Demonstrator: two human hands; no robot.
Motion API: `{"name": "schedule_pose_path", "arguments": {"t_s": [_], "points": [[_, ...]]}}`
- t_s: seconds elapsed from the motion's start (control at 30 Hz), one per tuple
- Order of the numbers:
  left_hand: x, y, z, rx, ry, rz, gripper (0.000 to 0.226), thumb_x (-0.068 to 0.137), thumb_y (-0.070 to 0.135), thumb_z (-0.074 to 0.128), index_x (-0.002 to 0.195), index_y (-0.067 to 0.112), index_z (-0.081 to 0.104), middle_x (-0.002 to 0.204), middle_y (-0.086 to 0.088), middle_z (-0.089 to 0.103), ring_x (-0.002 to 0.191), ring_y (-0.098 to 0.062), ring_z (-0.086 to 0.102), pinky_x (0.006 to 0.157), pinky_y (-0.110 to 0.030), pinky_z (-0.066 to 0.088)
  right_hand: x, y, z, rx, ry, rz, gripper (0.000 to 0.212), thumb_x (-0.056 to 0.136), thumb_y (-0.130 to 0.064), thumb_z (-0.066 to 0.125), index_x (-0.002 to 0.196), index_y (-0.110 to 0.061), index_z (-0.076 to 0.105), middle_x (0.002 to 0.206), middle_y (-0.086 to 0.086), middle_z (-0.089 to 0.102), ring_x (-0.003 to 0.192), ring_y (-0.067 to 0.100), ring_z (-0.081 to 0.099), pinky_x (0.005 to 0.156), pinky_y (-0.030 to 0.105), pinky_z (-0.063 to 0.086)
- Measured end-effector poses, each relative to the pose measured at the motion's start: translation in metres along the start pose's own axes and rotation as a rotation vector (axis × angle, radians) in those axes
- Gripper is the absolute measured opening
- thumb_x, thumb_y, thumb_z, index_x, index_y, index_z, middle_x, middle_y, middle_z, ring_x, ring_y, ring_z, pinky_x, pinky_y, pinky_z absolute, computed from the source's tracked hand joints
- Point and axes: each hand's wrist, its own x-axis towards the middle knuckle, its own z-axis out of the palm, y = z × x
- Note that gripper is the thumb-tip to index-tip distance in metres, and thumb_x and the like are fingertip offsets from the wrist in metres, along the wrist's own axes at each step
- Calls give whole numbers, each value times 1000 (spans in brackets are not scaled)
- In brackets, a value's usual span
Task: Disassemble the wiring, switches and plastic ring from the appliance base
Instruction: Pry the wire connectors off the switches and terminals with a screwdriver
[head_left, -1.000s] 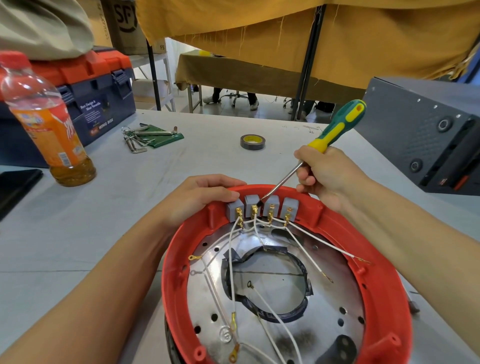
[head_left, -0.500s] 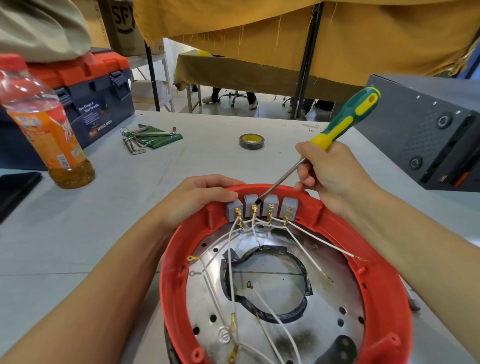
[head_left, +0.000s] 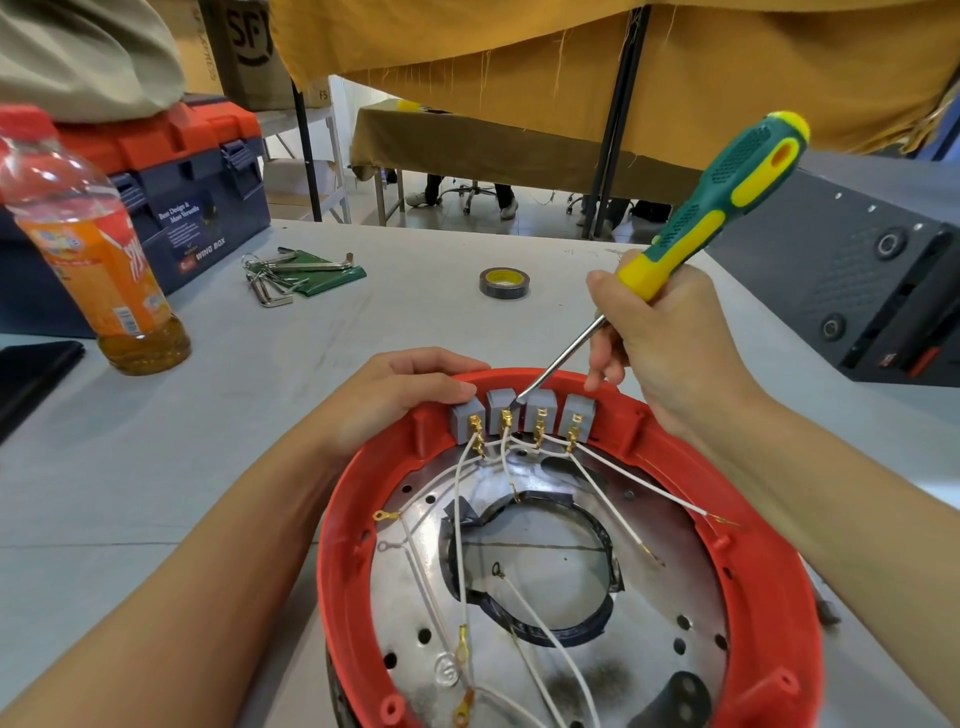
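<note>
Inside red ring (head_left: 353, 525): grey switches (head_left: 521, 415), white wires (head_left: 457, 519).

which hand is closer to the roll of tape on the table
Right. The right hand, gripping the screwdriver, sits just right of the tape roll; the left hand rests nearer the camera.

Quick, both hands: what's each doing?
Left hand: open, fingers resting on red plastic ring.
Right hand: gripping green-and-yellow-handled screwdriver.

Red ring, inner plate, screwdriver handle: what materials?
Ring: looks like moulded plastic, matte red, with cast-in bosses. Plate: probably sheet metal, shiny and reflective, with punched holes. Screwdriver handle: seemingly plastic with textured rubbery green grip.
</note>
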Motion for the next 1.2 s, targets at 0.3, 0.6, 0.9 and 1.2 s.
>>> {"name": "schedule_pose_path", "arguments": {"t_s": [0.3,0.6,0.9,1.2], "points": [[-1,2,2,-5,-4,1,25,83,2,60,105,7,69,81,-8,72,60,-14,67,53,-18,52,11,7,-1,27,18,242,24,95,-9,49,71,-10,44,36,-1,46,28,10,35,36,22,41],[-2,2,2,-2,10,1,26,84,0,59,108,5,68,80,-7,72,59,-12,66,53,-17,51,19,13,-2,90,21,433,20,94,-11,49,75,-11,44,35,-3,44,29,7,32,36,18,39],[-1,3,4,-23,7,1,25,84,0,58,106,4,68,78,-6,72,58,-11,66,52,-16,50,21,15,-2,107,20,444,20,94,-10,48,74,-11,44,35,-3,43,29,7,31,37,17,39],[-1,1,2,-22,2,0,25,83,1,59,105,5,69,83,-10,71,60,-13,66,56,-18,53,10,9,-4,66,18,213,24,95,-11,49,72,-9,45,37,-1,47,29,10,36,38,24,43]]}}
